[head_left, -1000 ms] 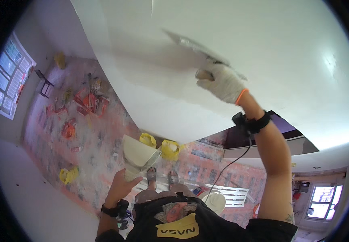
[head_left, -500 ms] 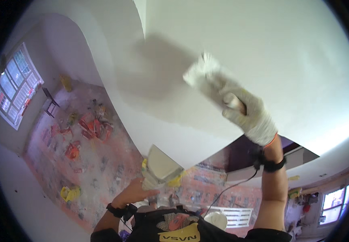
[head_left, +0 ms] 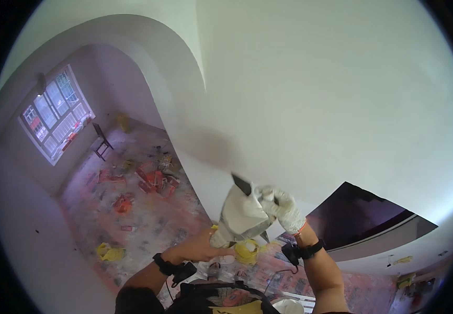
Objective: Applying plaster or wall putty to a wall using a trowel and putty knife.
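My right hand [head_left: 285,210], in a whitish knit glove, is closed round a plastering trowel [head_left: 241,183]. Only dark corners of its blade show past the plaster. In front of me, the trowel meets a broad putty knife [head_left: 241,212] with a pale, plaster-covered face. My left hand [head_left: 200,247] grips that knife from below left; its handle is mostly hidden. Both tools are held just off the lower edge of a smooth white wall [head_left: 315,120]. Below the knife shows a yellow ring-shaped object [head_left: 247,252], partly covered.
An arched opening [head_left: 148,68] on the left leads to a room with a window [head_left: 56,110] and a chair [head_left: 101,142]. Red bags [head_left: 156,180] and a yellow bag [head_left: 110,252] lie on the stained floor. A dark recess [head_left: 365,220] is at right; a white bucket [head_left: 289,306] stands below.
My right hand has come down and left from the wall, bringing the trowel to the putty knife. My left hand has moved slightly right. The view has shifted, showing more of the arch.
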Demonstrator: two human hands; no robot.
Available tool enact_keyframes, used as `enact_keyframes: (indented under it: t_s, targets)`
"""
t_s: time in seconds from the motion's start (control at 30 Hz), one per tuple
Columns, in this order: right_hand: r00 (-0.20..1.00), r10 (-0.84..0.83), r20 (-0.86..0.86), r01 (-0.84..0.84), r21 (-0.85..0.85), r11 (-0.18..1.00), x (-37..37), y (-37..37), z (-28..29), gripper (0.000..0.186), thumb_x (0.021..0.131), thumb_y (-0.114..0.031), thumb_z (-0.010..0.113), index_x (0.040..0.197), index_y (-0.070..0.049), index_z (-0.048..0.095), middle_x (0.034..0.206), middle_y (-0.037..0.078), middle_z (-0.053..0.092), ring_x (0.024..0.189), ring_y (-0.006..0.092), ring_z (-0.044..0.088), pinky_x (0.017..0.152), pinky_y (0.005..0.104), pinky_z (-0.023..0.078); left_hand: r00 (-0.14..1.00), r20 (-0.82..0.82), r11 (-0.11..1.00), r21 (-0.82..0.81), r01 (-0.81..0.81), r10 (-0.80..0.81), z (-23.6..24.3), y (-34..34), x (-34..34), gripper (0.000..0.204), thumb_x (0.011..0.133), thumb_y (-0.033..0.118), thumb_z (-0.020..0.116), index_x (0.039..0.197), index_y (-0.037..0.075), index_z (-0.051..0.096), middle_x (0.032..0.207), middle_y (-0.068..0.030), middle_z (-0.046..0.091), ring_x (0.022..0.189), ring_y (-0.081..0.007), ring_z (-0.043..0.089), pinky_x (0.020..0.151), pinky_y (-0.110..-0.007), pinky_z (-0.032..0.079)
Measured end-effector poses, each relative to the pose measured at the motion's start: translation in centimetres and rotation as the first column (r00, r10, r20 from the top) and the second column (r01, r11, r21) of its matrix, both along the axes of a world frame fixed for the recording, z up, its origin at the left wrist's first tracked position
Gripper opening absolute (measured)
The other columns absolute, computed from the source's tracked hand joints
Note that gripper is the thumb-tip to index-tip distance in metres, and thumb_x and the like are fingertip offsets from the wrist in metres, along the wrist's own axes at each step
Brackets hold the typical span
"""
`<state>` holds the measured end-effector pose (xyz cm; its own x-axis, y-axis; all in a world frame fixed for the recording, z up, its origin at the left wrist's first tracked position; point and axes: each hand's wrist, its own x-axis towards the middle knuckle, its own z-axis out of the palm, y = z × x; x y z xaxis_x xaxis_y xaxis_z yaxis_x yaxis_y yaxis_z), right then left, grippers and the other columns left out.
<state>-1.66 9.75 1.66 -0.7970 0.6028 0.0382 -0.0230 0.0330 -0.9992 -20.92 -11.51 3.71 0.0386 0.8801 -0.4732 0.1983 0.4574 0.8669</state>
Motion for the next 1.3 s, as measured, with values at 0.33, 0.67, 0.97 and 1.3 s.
enact_keyframes:
  t_s: [0.33,0.67,0.97,1.3]
  targets:
    - [0.888,-0.075,-0.453,-0.377,-0.814,0.442,-3.2,-3.9,-9.5,0.043,0.104,-0.03,0.058,0.138,-0.003,0.053,0.125,0.011,0.065,0.106,0.0239,0.068,0.093,0.0369,0.058,0.608,-0.571,0.684,0.727,0.062,0.552,-0.5,1.9,0.8,0.032,0.082,0.006,0.069,0.112,0.002,0.059,0.094,-0.0177,0.059,0.085,-0.0394,0.06,0.07,-0.044,0.05]
    - [0.803,-0.09,-0.589,-0.524,-0.77,0.365,-3.4,-1.5,-11.0,0.045,0.106,-0.034,0.053,0.137,-0.002,0.052,0.123,0.013,0.064,0.106,0.0256,0.067,0.091,0.0403,0.058,0.28,-0.814,0.844,0.536,0.026,0.509,-2.3,-0.9,-2.1,0.038,0.084,0.008,0.066,0.122,0.007,0.061,0.1,-0.0151,0.054,0.088,-0.0383,0.061,0.072,-0.049,0.05]
    - [0.846,-0.246,-0.473,-0.176,-0.684,0.708,-3.3,-0.3,-0.8,0.036,0.106,-0.03,0.052,0.132,-0.005,0.055,0.12,0.01,0.066,0.109,0.0242,0.066,0.093,0.0414,0.057,0.855,-0.29,0.888,0.309,-0.341,0.43,-0.6,-6.9,-1.4,0.049,0.086,0.033,0.082,0.121,0.003,0.064,0.079,-0.0042,0.067,0.065,-0.0141,0.063,0.061,-0.028,0.05]
    - [0.79,-0.245,-0.561,-0.257,-0.667,0.699,-9.1,-2.6,1.7,0.036,0.106,-0.032,0.052,0.134,-0.009,0.053,0.123,0.007,0.064,0.112,0.0241,0.064,0.096,0.0423,0.056,0.892,-0.163,0.907,0.082,-0.414,0.422,1.8,-9.1,-5.2,0.049,0.085,0.036,0.083,0.116,0.003,0.064,0.071,0.0056,0.055,0.057,-0.0043,0.051,0.051,-0.023,0.043]
